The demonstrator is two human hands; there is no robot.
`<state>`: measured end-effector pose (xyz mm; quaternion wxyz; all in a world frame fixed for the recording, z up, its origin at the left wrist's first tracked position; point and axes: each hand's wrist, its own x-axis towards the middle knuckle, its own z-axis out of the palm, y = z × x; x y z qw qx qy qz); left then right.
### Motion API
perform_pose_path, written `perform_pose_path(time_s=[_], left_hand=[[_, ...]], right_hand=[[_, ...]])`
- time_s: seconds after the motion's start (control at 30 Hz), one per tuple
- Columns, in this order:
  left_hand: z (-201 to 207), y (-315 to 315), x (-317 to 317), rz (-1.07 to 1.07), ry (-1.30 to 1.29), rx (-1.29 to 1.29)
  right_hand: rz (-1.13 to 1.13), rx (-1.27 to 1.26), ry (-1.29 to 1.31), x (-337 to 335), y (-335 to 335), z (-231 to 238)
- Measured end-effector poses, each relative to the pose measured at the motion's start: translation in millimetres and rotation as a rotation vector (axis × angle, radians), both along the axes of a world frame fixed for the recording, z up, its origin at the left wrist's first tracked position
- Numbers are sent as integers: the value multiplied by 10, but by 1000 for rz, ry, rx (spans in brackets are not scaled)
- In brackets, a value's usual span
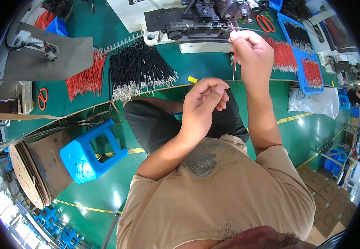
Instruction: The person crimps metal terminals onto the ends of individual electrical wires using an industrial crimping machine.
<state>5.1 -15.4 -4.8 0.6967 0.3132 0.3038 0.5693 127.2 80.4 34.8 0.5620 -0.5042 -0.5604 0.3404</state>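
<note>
Right hand [255, 56] clamped on red wire [234, 68] by machine [200, 18]; left hand [202, 101] curled, grip unclear. Black bundle [136, 66] at strip [124, 42] seems done; tray wires [312, 74] seemingly remain.

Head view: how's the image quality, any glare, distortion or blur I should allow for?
Head view: glare spots on the green floor and blue stool; lower-left windows washed out; bench edge bowed by the fisheye, corners black; right hand fairly sharp, but the upper end of its red wire too small to judge.
</note>
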Motion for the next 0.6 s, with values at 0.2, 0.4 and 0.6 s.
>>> perform_pose_path(time_s=[0.2, 0.4, 0.6], left_hand=[[89, 53, -48, 67, 21, -3], [297, 272, 26, 88, 69, 81], [257, 220, 246, 157, 200, 66]], right_hand=[[76, -33, 21, 26, -238, 68], [230, -5, 107, 193, -555, 73], [441, -205, 58, 514, -702, 18]])
